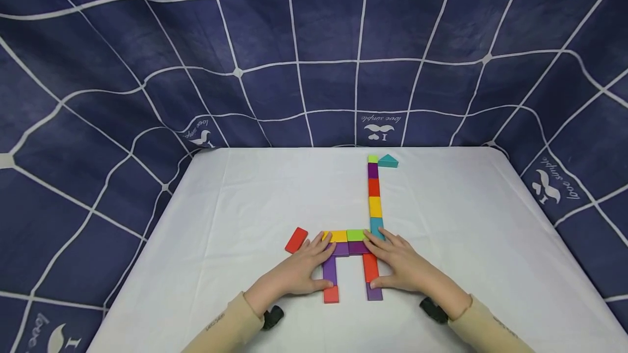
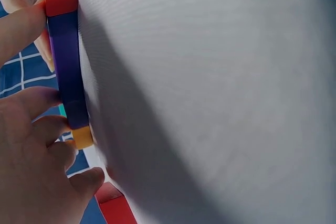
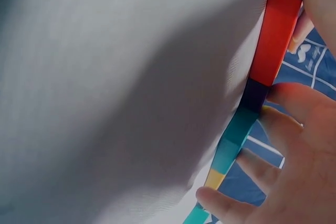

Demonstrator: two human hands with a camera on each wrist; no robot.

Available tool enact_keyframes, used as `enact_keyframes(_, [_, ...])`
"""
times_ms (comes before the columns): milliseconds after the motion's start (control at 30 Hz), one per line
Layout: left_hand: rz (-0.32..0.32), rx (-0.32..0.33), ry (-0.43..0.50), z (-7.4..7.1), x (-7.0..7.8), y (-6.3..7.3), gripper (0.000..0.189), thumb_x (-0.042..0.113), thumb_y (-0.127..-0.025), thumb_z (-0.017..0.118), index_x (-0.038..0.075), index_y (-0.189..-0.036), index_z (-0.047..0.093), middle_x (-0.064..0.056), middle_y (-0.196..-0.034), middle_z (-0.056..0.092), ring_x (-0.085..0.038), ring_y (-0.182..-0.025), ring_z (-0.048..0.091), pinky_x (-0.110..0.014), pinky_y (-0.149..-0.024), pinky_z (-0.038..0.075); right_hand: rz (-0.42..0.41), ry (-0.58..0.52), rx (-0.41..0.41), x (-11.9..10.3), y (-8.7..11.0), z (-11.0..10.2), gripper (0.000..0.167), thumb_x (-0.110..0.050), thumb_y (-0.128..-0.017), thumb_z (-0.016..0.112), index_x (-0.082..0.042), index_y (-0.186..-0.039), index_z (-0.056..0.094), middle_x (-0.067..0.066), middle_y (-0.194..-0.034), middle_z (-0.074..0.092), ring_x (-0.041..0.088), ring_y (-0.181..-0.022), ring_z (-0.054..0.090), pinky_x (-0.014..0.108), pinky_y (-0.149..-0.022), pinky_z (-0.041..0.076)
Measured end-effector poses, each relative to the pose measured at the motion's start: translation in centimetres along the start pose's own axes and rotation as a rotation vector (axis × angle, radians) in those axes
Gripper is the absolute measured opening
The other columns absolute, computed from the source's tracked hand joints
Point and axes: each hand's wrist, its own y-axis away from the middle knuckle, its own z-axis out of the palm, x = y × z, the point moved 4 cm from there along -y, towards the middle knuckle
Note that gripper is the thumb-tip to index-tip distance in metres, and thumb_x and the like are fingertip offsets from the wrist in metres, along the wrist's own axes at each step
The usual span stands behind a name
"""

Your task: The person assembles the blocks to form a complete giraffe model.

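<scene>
Colored wooden blocks lie flat in a four-legged-animal-like figure. Its body pairs a yellow block (image 1: 338, 236) and a lime block (image 1: 355, 235) above two purple ones. My left hand (image 1: 303, 269) spreads over the left side, thumb by the lower red block (image 1: 331, 294) and fingertips along the long purple block (image 2: 68, 66). Opposite it, my right hand (image 1: 404, 267) touches the right side, its thumb at the bottom purple block (image 1: 375, 292) under a red block (image 3: 275, 35). Its other fingers reach the body's corner and the blue block (image 1: 376, 225).
From the blue block a column of yellow, red, purple and lime blocks (image 1: 374, 187) runs away from me. A teal triangle (image 1: 388, 162) adjoins its far end. One loose red block (image 1: 296, 239) lies left of the figure on the white tablecloth (image 1: 275, 189). A blue checked curtain (image 1: 324, 86) surrounds the table.
</scene>
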Motion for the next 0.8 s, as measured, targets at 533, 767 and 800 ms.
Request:
enact_keyframes(533, [0.019,0.015,0.003,-0.3,0.1,0.0,0.082,0.049,-0.091,0.063,0.013,-0.156,0.029,-0.003,-0.167,0.010,-0.023,-0.155,0.003,-0.048,-0.124,0.013,-0.008,0.059,-0.020,-0.2,-0.3,-0.2,0.091,-0.060,-0.077,0.073,-0.008,-0.147,0.046,0.006,-0.161,0.032,0.048,-0.147,0.019,0.074,-0.110,0.020])
enact_keyframes(767, [0.006,0.139,0.037,-0.9,-0.1,0.3,0.074,0.044,-0.092,0.066,0.013,-0.153,0.037,-0.002,-0.165,0.021,-0.023,-0.154,0.016,-0.048,-0.122,0.024,-0.001,0.055,-0.012,-0.2,-0.2,-0.2,0.092,-0.063,-0.076,0.072,-0.008,-0.146,0.048,0.006,-0.160,0.034,0.048,-0.146,0.019,0.075,-0.110,0.017])
enact_keyframes(800, [-0.008,0.203,0.035,-1.2,-0.3,0.4,0.070,0.042,-0.092,0.067,0.013,-0.150,0.042,-0.002,-0.163,0.028,-0.023,-0.152,0.023,-0.048,-0.120,0.028,-0.002,0.053,-0.011,-0.2,-0.2,-0.2,0.092,-0.063,-0.075,0.072,-0.008,-0.146,0.048,0.006,-0.160,0.034,0.048,-0.146,0.019,0.075,-0.110,0.017])
